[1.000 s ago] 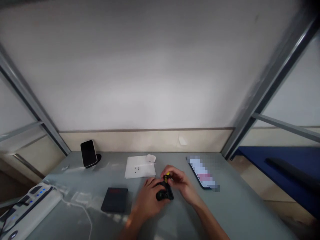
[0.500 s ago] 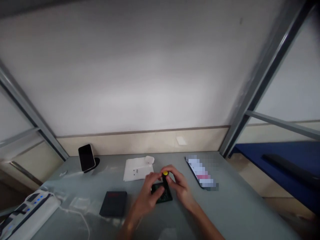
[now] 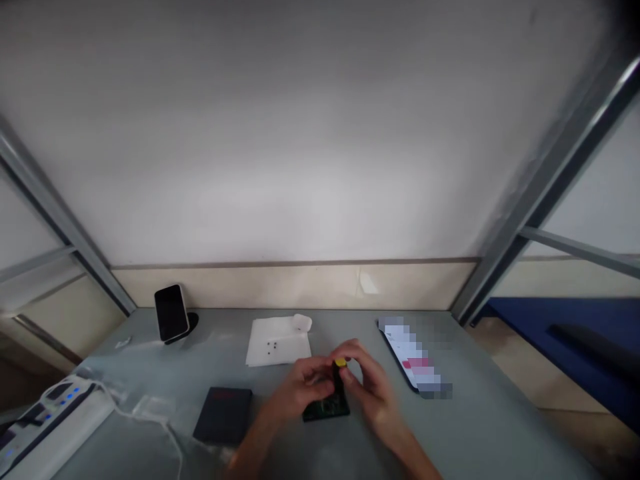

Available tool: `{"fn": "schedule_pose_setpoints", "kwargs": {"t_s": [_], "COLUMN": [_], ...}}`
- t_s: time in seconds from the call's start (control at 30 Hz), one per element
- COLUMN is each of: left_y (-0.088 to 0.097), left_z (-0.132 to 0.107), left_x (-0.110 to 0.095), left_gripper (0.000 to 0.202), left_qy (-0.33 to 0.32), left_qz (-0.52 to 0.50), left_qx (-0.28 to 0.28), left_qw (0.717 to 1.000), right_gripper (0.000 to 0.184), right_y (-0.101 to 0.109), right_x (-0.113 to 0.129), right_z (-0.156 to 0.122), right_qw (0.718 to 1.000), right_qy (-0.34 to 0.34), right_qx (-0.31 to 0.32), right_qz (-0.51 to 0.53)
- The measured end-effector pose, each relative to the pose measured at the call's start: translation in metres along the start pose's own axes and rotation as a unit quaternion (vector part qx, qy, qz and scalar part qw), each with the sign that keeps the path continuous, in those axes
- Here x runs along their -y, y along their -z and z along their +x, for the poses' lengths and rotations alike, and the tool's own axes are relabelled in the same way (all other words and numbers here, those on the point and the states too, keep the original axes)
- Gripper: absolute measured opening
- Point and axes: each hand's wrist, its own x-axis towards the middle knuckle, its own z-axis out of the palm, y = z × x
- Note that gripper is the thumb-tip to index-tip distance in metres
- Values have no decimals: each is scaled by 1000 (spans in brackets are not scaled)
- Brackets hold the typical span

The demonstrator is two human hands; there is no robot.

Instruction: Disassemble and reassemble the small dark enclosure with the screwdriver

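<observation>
My left hand (image 3: 295,390) and my right hand (image 3: 373,387) meet over a small dark green board (image 3: 327,408) lying on the grey table (image 3: 480,427). Between them stands a short black tool with a yellow cap (image 3: 340,372), upright on the board. The fingers of my right hand curl round the tool. My left hand pinches at the board's left edge and the tool's shaft. Motion blurs both hands a little.
A white paper sheet (image 3: 277,348) with tiny dark screws lies behind the hands. A flat black box (image 3: 223,415) sits to the left, a phone on a stand (image 3: 171,312) at back left, a blurred phone (image 3: 415,360) at right, a white power strip (image 3: 45,417) at far left.
The board has turned from a dark bulky shape to lying flat and green. Both hands and the yellow-capped tool have shifted slightly toward me; the view has swung a little.
</observation>
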Motion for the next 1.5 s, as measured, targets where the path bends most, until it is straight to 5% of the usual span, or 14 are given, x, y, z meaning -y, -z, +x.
{"fn": "schedule_pose_setpoints", "kwargs": {"t_s": [0.1, 0.23, 0.33, 0.53, 0.7, 0.77, 0.93, 1.13, 1.37, 1.5], "left_y": [-1, -8, -10, -11, -12, -10, -7, -15, -11, -19], "left_z": [-1, 1, -1, -4, 2, 1, -1, 1, 0, 3], "left_x": [-4, -8, -11, -2, 12, 10, 0, -2, -3, 5], "left_gripper": [53, 55, 62, 58, 57, 58, 51, 45, 37, 35], "left_qy": [3, 13, 8, 34, 29, 16, 6, 38, 25, 14], "left_qz": [24, 59, 52, 4, 41, 40, 32, 60, 78, 67], "left_qx": [-4, -64, -48, -26, -130, -116, -31, -123, -72, -103], "left_qw": [1000, 996, 997, 999, 990, 992, 999, 990, 994, 992], "right_gripper": [25, 20, 13, 28, 14, 5, 23, 8, 22, 13], "right_y": [-1, -6, -6, -1, -8, -7, 1, -8, -4, -7], "right_x": [2, 3, 2, 5, 0, -2, -2, -2, -1, 0], "right_z": [-1, -4, -4, -3, -5, -6, -5, -3, -5, -5], "right_qw": [1000, 999, 999, 1000, 996, 995, 999, 996, 998, 995], "right_qy": [-6, -3, 1, -5, 1, -12, -38, 1, -2, 6], "right_qx": [27, -11, -32, -7, -59, -71, -16, -50, -20, -6], "right_qz": [10, -31, -43, -2, -63, -63, -24, -79, -66, -99]}}
